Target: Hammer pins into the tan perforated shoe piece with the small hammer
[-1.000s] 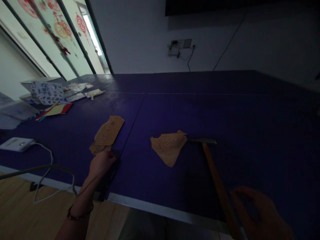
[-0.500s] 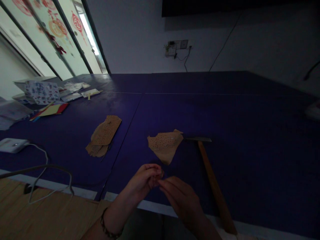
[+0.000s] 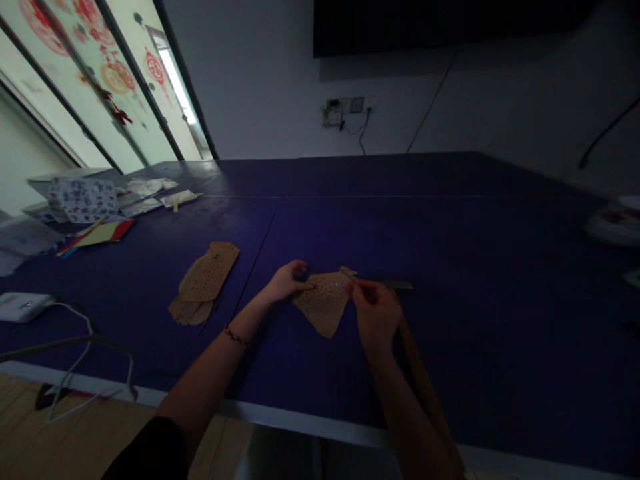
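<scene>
Past the stack [image 3: 206, 281], the left hand [image 3: 283, 283] now reaches the scrap [image 3: 326, 310] on the table [image 3: 495, 347], thumb against it, grasp loose; the right hand [image 3: 376, 317] joins, its grip unclear, beside the hammer [image 3: 399, 286]. Work seems centred there.

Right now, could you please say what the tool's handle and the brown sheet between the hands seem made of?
Tool's handle: probably smooth wood, by its brown tone. Brown sheet: matt, perhaps cardboard or leather, by its dull tan surface and irregular edges.

Tan dotted sheet [image 3: 324, 310], roughly triangular, lying on purple table [image 3: 480, 340], narrow point toward near edge
</scene>
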`<action>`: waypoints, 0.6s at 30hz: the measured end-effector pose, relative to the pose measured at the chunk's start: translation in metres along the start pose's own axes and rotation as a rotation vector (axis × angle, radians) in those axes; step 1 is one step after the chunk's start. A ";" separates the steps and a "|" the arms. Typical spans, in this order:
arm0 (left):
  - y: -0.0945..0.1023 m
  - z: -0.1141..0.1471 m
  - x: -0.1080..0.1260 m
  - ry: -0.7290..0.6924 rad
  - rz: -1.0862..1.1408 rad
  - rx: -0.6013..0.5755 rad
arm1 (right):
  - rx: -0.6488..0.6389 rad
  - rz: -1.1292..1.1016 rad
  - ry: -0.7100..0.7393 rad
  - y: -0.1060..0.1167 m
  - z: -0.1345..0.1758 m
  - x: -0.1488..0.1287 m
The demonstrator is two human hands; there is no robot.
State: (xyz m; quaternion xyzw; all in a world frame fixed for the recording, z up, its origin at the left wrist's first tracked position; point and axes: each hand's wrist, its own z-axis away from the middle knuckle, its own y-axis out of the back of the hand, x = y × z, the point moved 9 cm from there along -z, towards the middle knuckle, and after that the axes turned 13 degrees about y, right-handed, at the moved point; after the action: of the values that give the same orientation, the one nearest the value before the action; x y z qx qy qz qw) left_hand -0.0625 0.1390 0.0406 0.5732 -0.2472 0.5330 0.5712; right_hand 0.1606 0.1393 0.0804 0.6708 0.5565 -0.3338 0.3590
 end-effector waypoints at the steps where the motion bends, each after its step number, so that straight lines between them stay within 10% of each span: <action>1: -0.009 -0.010 -0.003 0.039 -0.028 -0.152 | -0.005 -0.040 -0.051 -0.006 0.000 0.012; 7: -0.037 -0.027 -0.002 0.053 -0.114 -0.580 | -0.091 0.042 -0.077 -0.028 0.015 0.041; 18: -0.058 -0.019 0.012 -0.021 -0.162 -0.663 | -0.318 0.565 0.275 -0.043 0.020 0.016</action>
State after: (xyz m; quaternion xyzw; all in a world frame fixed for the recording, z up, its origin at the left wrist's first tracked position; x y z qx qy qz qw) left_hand -0.0130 0.1740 0.0247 0.3796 -0.3664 0.3707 0.7644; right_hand 0.1193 0.1361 0.0516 0.7726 0.4370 -0.0371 0.4590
